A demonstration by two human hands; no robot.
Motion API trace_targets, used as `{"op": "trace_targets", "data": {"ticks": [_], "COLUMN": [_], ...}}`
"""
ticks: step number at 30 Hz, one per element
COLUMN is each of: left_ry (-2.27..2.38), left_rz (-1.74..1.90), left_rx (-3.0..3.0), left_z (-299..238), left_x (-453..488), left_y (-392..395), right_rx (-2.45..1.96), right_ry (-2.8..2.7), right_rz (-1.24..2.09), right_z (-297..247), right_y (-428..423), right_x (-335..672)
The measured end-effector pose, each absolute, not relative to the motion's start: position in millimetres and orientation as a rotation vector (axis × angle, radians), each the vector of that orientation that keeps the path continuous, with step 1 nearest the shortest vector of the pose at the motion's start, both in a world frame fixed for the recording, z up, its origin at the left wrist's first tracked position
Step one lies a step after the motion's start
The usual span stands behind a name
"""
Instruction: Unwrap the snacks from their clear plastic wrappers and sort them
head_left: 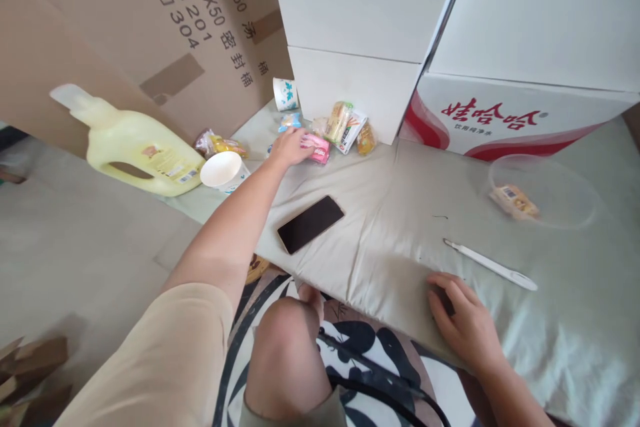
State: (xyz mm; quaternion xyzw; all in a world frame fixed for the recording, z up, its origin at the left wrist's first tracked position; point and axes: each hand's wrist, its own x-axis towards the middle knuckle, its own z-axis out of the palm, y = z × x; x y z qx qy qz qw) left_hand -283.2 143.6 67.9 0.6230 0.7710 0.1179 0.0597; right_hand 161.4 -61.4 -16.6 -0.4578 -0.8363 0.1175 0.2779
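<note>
My left hand (291, 148) stretches out to a group of small wrapped snacks, its fingers closed at a pink snack packet (317, 149). A blue packet (289, 121) lies just beyond that hand. To its right, several packets lean together by the white box, among them a yellowish wrapped snack (339, 121), a white packet (353, 132) and an orange-brown one (366, 140). My right hand (465, 323) rests on the cloth's near edge, loosely curled, with a gap between thumb and fingers and nothing visible in it. Beyond it lies a white, slim-handled tool (491, 264).
A black phone (311, 223) lies on the cloth (400, 213). Left stand a yellow jug (135, 147) and a paper cup (223, 172); another cup (285, 94) lies tipped behind. A clear round container (565, 203) with a packaged snack (516, 201) sits right. Cardboard (210, 33) and white boxes (360, 0) wall the back.
</note>
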Motion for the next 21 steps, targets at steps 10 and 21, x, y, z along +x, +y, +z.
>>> {"op": "trace_targets", "data": {"ticks": [10,21], "left_ry": [2.467,2.25], "left_rz": [0.652,0.312], "left_rx": [1.59,1.455], "left_z": [62.7,44.6], "left_x": [-345.0,-339.4], "left_y": [177.9,195.1], "right_rx": [-1.102,-1.118], "right_ry": [-2.317,-2.388], "right_rz": [0.21,0.125], "right_z": [-23.3,-24.0], "right_y": [-57.0,-59.9], "right_x": [160.4,157.0]}}
